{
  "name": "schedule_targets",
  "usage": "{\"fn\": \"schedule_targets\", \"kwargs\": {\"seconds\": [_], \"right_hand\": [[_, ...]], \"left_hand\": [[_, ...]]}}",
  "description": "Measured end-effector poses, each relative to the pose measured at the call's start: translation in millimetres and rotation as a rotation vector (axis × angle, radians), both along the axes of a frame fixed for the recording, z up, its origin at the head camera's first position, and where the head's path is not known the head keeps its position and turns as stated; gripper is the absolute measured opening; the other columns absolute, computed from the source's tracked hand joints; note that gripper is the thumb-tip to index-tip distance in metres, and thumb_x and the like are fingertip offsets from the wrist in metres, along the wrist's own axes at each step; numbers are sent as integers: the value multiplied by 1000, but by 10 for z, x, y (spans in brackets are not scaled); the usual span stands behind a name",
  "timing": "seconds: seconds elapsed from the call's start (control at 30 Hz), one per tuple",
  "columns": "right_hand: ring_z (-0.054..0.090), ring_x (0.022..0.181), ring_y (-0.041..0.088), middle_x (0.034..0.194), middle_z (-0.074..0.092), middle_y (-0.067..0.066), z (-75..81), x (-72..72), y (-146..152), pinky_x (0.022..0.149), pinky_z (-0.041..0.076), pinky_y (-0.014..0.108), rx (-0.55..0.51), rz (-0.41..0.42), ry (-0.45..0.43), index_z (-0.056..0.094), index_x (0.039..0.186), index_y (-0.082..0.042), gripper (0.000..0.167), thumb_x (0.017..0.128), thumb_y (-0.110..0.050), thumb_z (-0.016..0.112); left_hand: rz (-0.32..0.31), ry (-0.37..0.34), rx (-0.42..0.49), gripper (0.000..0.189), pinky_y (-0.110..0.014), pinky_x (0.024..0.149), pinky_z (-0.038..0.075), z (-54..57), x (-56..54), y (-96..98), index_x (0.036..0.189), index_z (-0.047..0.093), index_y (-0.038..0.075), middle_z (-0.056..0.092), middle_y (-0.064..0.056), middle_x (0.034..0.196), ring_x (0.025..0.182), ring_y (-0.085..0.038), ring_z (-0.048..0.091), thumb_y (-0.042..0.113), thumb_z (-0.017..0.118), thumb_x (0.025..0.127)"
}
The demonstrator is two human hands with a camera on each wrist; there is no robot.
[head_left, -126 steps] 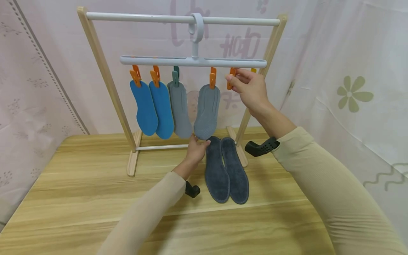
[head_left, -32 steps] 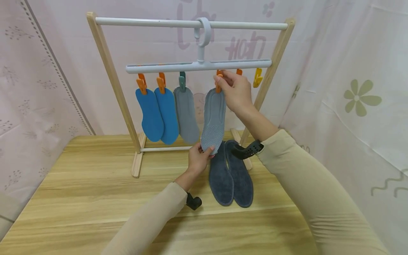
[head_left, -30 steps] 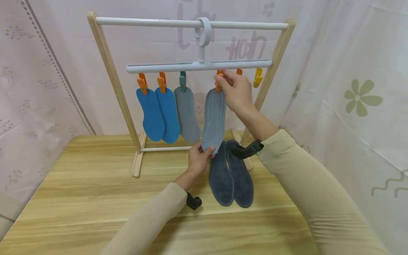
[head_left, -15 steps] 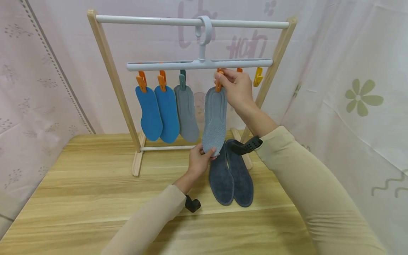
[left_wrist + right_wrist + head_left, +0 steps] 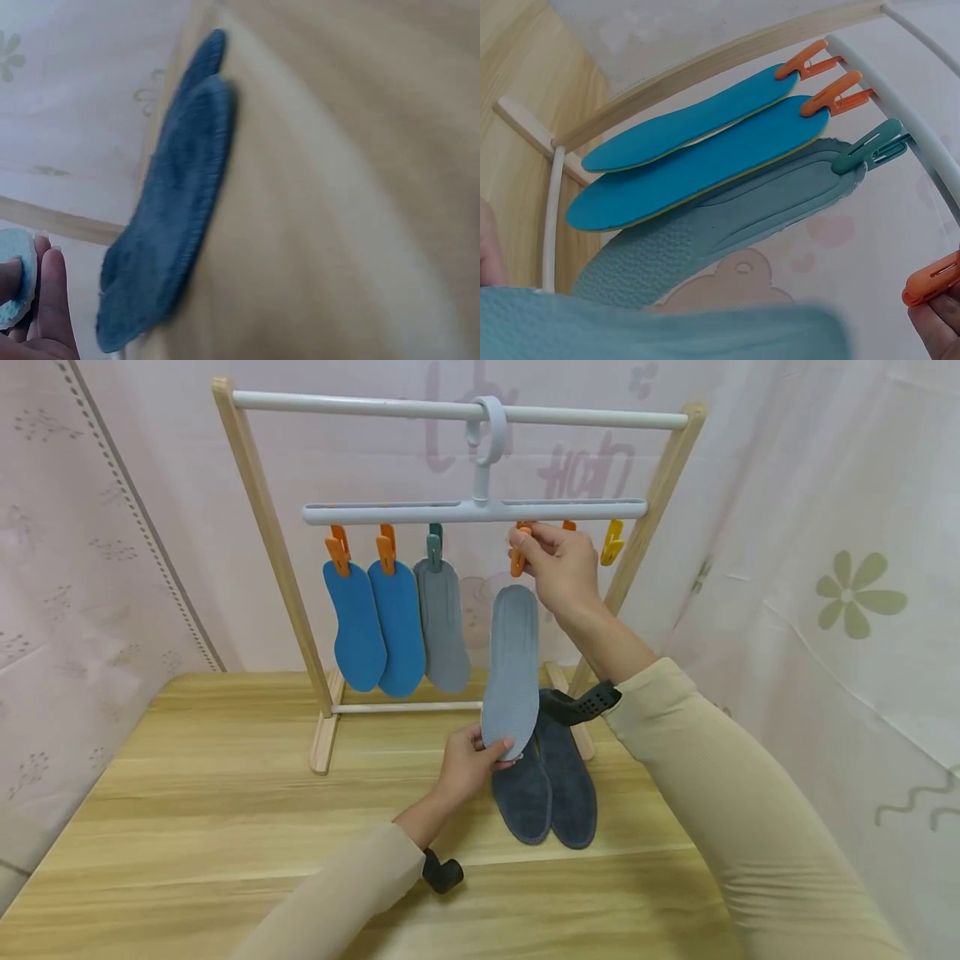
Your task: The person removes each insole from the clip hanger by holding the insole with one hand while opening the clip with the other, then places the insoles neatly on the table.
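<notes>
My left hand [image 5: 467, 760] pinches the heel end of a light grey insole [image 5: 513, 668], thumb on its front face. The insole stands upright, its top end a little below an orange clip [image 5: 518, 553]. That clip is pinched by my right hand [image 5: 564, 564] just under the hanger bar [image 5: 375, 513]. In the right wrist view the insole's near end [image 5: 667, 330] is apart from the orange clip [image 5: 934, 279]. Another grey insole [image 5: 442, 627] hangs from a green clip [image 5: 434, 550]. Two blue insoles [image 5: 356, 631] hang further left from orange clips [image 5: 339, 553].
Two dark grey insoles [image 5: 567, 777] lie side by side on the wooden table [image 5: 225, 827], partly behind the held insole. A wooden rack [image 5: 262, 535] with a white top rod [image 5: 360, 405] carries the hanger. A yellow clip [image 5: 611, 545] hangs at the right end.
The held grey insole, earlier hanging in the orange clip, has come out of it and moved down with my left hand. My right hand still pinches the clip, having come from the one further right.
</notes>
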State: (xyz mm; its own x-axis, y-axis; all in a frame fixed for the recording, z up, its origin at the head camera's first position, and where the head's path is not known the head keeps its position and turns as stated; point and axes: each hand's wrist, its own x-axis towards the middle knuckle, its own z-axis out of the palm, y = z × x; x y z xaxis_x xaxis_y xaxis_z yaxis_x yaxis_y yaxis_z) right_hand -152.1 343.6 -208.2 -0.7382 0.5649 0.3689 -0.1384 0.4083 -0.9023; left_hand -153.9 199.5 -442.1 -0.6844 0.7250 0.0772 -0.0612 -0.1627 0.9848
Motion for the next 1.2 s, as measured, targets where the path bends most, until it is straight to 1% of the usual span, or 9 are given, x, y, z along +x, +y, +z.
{"fn": "schedule_targets", "kwargs": {"seconds": [0.1,0.23,0.37,0.47,0.6,0.73,0.93,1.1,1.2], "right_hand": [[67,97,13,95,73,3,-2,0,-3,98,57,27,-11,2,-6,72,122,-3,33,98,-25,66],[68,100,12,103,74,2,3,6,-7,98,57,26,-8,-6,-18,71,125,-4,35,98,-26,67],[68,98,12,105,74,6,0,23,-6,99,57,27,8,-3,-20,71,125,-4,35,99,-26,66],[68,95,13,103,74,8,-2,33,-2,100,57,28,9,-1,-20,71,125,-3,35,99,-26,66],[69,99,12,106,74,7,4,37,0,100,57,28,4,4,-21,69,128,-3,37,99,-25,65],[70,104,13,118,74,10,11,38,-8,99,57,28,3,2,-35,67,132,-4,39,100,-25,65],[70,111,17,129,69,19,21,42,-16,100,56,28,7,12,-27,65,134,-3,39,100,-23,64],[69,113,19,130,69,19,31,53,-19,101,56,29,2,21,-31,65,134,-2,40,100,-23,64],[69,113,18,130,70,16,35,56,-26,101,56,29,-9,27,-44,64,135,-4,41,100,-24,65]], "left_hand": [[-13,22,-28,32,-34,77,65,-69,39,-58,126,59,-15,67,-37,117,98,-45,73,-5,63,96],[-30,12,-49,33,-35,77,65,-140,82,-142,127,58,-16,67,-38,117,100,-46,72,-6,63,95],[-53,11,-76,33,-36,78,65,-195,127,-247,126,59,-16,68,-38,114,97,-43,74,-5,63,95],[-67,2,-104,31,-37,77,65,-241,164,-330,123,60,-17,69,-37,110,91,-38,76,-4,64,95],[-71,-48,-143,29,-35,76,65,-293,211,-432,120,60,-17,71,-34,108,87,-30,77,-4,64,96],[-60,-91,-167,30,-34,76,65,-330,230,-519,121,58,-18,71,-34,107,87,-31,77,-3,64,96],[-39,-118,-223,31,-29,72,65,-344,203,-597,122,57,-18,72,-33,105,87,-37,77,-2,63,96],[-12,-132,-273,29,-25,67,63,-311,184,-626,119,59,-18,73,-30,101,83,-31,78,-1,64,96],[6,-150,-292,30,-25,67,64,-287,180,-649,120,58,-18,72,-31,103,83,-30,78,0,65,96]]}}
